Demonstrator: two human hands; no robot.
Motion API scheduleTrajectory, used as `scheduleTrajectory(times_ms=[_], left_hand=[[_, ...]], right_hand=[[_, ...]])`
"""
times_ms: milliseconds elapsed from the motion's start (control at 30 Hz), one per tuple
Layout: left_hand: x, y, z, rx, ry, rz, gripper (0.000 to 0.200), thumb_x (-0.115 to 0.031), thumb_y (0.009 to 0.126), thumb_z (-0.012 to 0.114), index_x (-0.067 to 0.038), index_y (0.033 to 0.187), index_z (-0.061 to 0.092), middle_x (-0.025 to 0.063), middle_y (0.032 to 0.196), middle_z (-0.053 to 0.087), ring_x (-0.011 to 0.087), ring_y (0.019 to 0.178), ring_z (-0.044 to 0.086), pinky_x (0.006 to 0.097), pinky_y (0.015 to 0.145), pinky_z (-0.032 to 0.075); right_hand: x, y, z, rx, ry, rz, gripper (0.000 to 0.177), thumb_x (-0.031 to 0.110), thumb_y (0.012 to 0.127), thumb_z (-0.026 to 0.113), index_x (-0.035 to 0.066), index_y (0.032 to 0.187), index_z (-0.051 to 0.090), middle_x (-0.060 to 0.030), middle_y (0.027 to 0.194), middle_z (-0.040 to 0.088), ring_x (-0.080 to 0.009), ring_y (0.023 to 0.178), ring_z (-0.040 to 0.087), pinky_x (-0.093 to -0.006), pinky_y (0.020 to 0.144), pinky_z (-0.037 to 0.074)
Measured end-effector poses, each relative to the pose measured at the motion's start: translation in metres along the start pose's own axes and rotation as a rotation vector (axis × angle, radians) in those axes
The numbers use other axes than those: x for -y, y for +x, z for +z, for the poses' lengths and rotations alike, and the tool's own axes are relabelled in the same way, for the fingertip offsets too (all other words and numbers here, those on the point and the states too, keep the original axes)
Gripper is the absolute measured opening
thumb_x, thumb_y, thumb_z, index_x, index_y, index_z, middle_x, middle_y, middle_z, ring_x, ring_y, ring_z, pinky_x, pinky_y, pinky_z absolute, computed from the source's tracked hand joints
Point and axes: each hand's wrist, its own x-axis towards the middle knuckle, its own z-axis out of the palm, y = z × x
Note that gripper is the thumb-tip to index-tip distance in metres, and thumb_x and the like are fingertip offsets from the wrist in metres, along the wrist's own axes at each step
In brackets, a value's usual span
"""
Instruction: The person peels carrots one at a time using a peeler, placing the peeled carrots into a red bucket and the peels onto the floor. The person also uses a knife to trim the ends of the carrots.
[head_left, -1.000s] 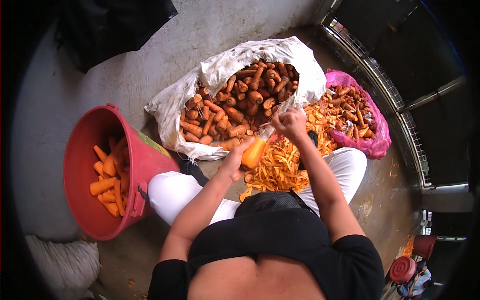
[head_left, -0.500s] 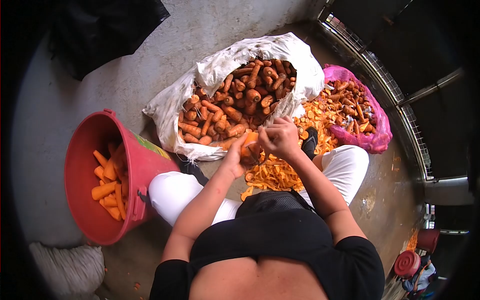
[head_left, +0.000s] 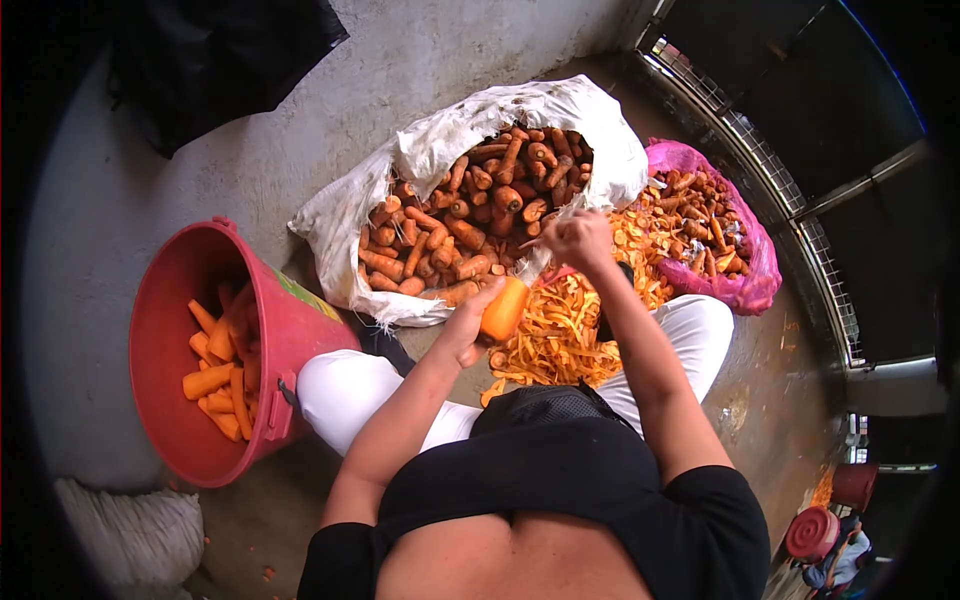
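Observation:
My left hand (head_left: 468, 325) is closed around a thick, bright orange carrot (head_left: 505, 308), its skin largely off. Up and to the right, apart from that carrot, my right hand (head_left: 582, 242) is closed in a fist; what it grips is hidden, though a pale blurred shape shows just below it. Beneath both hands lies a heap of orange peelings (head_left: 560, 340). Beyond them a white sack (head_left: 350, 195) lies open on its side, full of unpeeled carrots (head_left: 465, 230).
To the left a tilted red bucket (head_left: 165, 390) holds peeled carrots (head_left: 208, 382). A pink bag (head_left: 768, 265) with carrot ends stands at the right. A grey sack (head_left: 135, 535) lies lower left. Far off at lower right is another person (head_left: 848, 560) beside a red tub (head_left: 812, 533).
My right hand has moved up and right, away from the carrot. The carrot in my left hand is now more exposed and tilted upright, a little lower than before.

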Motion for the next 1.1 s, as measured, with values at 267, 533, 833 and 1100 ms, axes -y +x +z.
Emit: scheduleTrajectory(times_ms=[267, 533, 833, 1100], left_hand=[[-0.002, 0.014, 0.000, -0.010, -0.236, -0.065, 0.043, -0.045, 0.095, 0.047, -0.005, 0.110, 0.055, 0.0131, 0.090, 0.062, 0.0191, 0.072, 0.062, 0.0309, 0.061, 0.053], [0.007, 0.022, -0.002, -0.212, -0.218, -0.062, 0.029, -0.040, 0.092, 0.055, -0.012, 0.097, 0.060, 0.0021, 0.086, 0.064, 0.0116, 0.071, 0.062, 0.0265, 0.063, 0.053], [0.007, 0.014, -0.003, -0.044, -0.045, 0.017, 0.036, -0.040, 0.093, 0.055, -0.008, 0.107, 0.058, 0.0018, 0.081, 0.061, 0.0104, 0.068, 0.061, 0.0233, 0.054, 0.050], [0.002, 0.008, 0.004, 0.024, -0.065, -0.020, 0.044, -0.044, 0.095, 0.048, -0.006, 0.117, 0.053, 0.0100, 0.089, 0.062, 0.0160, 0.071, 0.062, 0.0308, 0.056, 0.053]], right_hand=[[-0.005, -0.027, -0.027, 0.097, 0.359, 0.405, 0.041, 0.027, 0.087, 0.052, 0.013, 0.049, 0.063, 0.0026, 0.040, 0.048, -0.0103, 0.039, 0.040, -0.0298, 0.057, 0.041], [0.072, -0.045, -0.040, -0.267, 0.296, -0.377, 0.035, 0.011, 0.075, 0.065, 0.011, 0.044, 0.049, -0.0003, 0.045, 0.047, -0.0189, 0.045, 0.042, -0.0332, 0.051, 0.031], [0.042, -0.030, -0.013, -0.189, 0.359, -0.218, 0.035, 0.018, 0.080, 0.058, 0.016, 0.045, 0.055, 0.0017, 0.042, 0.045, -0.0128, 0.046, 0.040, -0.0326, 0.056, 0.037], [-0.054, -0.025, 0.005, 0.028, -0.073, 0.346, 0.043, 0.034, 0.087, 0.049, 0.013, 0.052, 0.066, 0.0000, 0.043, 0.054, -0.0132, 0.045, 0.053, -0.0348, 0.064, 0.046]])
